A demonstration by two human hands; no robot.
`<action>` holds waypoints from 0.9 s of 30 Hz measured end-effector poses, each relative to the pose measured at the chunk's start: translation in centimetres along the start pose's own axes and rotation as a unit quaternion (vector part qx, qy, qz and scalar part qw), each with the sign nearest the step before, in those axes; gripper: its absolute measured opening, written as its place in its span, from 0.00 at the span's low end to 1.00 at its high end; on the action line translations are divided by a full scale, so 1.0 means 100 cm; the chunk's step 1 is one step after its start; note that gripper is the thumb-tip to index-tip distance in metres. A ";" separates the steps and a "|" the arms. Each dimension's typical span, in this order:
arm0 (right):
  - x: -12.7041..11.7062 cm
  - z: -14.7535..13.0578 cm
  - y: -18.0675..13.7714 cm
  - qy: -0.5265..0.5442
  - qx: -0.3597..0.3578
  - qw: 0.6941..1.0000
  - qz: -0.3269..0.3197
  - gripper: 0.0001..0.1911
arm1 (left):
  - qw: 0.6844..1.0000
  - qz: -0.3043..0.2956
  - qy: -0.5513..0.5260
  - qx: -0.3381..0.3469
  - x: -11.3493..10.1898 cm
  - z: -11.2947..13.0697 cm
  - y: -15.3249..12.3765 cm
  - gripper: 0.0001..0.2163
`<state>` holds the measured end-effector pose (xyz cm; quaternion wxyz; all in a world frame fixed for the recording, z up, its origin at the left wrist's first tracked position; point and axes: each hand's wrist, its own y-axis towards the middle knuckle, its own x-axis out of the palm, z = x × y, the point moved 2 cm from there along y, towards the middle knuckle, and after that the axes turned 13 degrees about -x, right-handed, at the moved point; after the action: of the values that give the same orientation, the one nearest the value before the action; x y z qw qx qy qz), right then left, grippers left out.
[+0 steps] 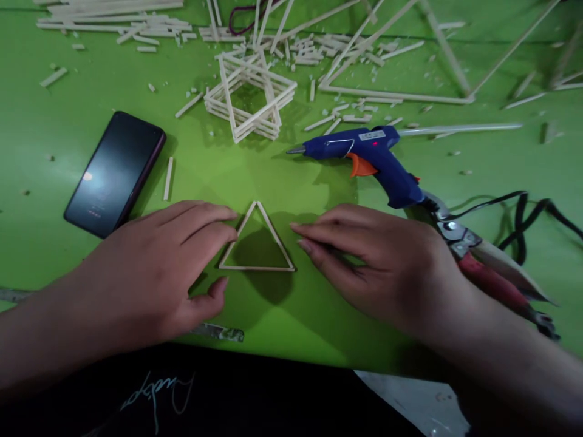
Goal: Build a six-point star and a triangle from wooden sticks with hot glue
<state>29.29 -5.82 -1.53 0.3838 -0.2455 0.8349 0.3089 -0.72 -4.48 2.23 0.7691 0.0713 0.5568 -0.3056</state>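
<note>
A small triangle of three thin wooden sticks (257, 267) lies flat on the green table in front of me. My left hand (168, 261) is at its left side, palm down. Its index and middle fingertips reach the left stick, and the thumb stands apart from the fingers. To the right of the triangle, my right hand (382, 255) hovers with thumb and fingertips drawn together; nothing shows between them. Beyond the triangle sits a star-shaped stack of glued sticks (250, 97). A blue glue gun (355, 145) with an orange trigger lies above my right hand.
A phone (116, 173) and a short stick (168, 179) lie near my left hand. Pliers with red handles (492, 273) and a black cord (519, 224) are at right. Cut sticks (310, 51) and larger stick frames (401, 96) fill the back. A metal strip (218, 331) is near the front edge.
</note>
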 end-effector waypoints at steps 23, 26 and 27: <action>-0.018 -0.007 -0.009 -0.003 -0.012 0.995 -0.104 0.15 | 0.998 0.016 0.056 0.029 0.001 -0.001 -0.003 0.19; -0.017 -0.005 -0.011 0.009 -0.014 0.994 -0.105 0.13 | 0.997 0.015 0.063 0.030 0.003 -0.001 -0.002 0.18; -0.017 -0.005 -0.011 0.013 -0.015 0.994 -0.106 0.12 | 0.997 0.015 0.065 0.032 0.003 -0.001 -0.002 0.18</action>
<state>30.78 -6.66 -0.27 0.3995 -0.3426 0.8044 0.2756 -0.86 -4.75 1.96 0.7331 0.1243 0.5944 -0.3062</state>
